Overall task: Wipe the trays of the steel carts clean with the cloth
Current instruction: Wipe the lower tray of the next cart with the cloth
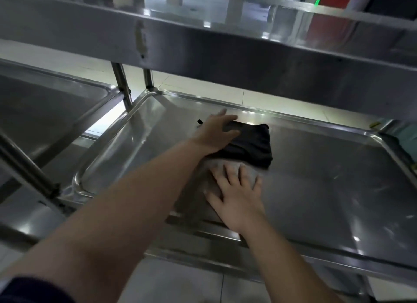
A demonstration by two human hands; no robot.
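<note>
Cloth [250,142] lay on the lower tray [327,174] of the steel cart, left of ctr. We saw a black part on the far side & a grey part on the near side. We couldn't tell if that was 1 cloth or 2. Left hand [214,133] rested on the black part's left edge, fingers straight & close together, pressing flat, not curled round anything. Right hand [234,190] lay palm-down on the grey part, fingers [230,175] straight & spread apart, also gripping nothing. Both forearms were bare. We noted the left arm reaching in from btm left, w/ a dark sleeve [33,289] at its near end. Upper tray [225,43] sat above the hands, its front edge & underside toward us. A 2nd cart's tray [45,104] stood just beside on the left, w/ upright posts [120,81] between the two. Tiled floor [180,280] showed below the near rim.
</note>
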